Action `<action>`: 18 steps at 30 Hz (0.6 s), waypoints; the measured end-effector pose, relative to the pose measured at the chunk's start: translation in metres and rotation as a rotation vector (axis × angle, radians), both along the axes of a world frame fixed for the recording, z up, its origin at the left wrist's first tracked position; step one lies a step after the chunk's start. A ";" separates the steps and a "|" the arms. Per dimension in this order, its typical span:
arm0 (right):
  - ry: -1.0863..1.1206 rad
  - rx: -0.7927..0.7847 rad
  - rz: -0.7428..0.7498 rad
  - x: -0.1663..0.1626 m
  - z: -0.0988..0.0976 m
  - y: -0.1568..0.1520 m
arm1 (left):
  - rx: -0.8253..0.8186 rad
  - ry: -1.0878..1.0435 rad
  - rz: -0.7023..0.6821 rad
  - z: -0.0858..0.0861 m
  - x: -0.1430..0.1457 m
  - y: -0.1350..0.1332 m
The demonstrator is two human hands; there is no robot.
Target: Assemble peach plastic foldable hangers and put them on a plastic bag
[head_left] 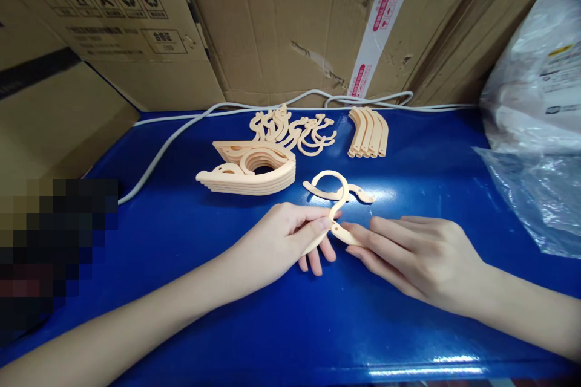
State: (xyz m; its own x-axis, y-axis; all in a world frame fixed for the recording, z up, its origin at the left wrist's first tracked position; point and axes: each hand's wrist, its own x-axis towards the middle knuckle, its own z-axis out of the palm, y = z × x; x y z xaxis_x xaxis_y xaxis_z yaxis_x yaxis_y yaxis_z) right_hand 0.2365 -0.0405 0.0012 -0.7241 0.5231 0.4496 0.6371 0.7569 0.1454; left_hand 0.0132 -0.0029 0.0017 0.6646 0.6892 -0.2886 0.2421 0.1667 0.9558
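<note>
My left hand (pixel 282 240) pinches a peach plastic hook piece (pixel 336 193) by its lower stem, thumb and fingers closed on it. My right hand (pixel 415 257) touches the same piece from the right, fingers extended and pressed against a short peach arm part (pixel 344 234) at the joint. Just behind the hook lies another peach arm (pixel 358 194) flat on the blue table (pixel 272 314).
A stack of peach hanger bodies (pixel 249 172) sits behind my left hand. Loose hooks (pixel 295 130) and a row of curved arms (pixel 368 133) lie farther back. A white cable (pixel 172 142) runs along the cardboard boxes (pixel 272 24). Plastic bags (pixel 535 115) fill the right.
</note>
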 end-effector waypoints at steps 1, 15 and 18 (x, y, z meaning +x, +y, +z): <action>0.002 0.002 0.000 0.000 0.000 0.001 | 0.004 0.001 -0.006 0.000 0.000 0.000; 0.033 -0.057 0.072 0.008 0.005 0.017 | 0.213 0.236 -0.058 0.012 -0.001 -0.006; 0.083 -0.110 0.054 0.013 0.006 0.023 | 0.367 0.332 -0.086 0.015 -0.001 -0.009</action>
State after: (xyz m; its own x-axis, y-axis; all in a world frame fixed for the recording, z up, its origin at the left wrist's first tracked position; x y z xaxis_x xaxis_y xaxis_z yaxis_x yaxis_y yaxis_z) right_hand 0.2492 -0.0178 0.0076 -0.7149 0.5342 0.4513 0.6016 0.7988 0.0075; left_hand 0.0120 -0.0116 0.0170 0.6370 0.7316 -0.2429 0.5414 -0.2003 0.8165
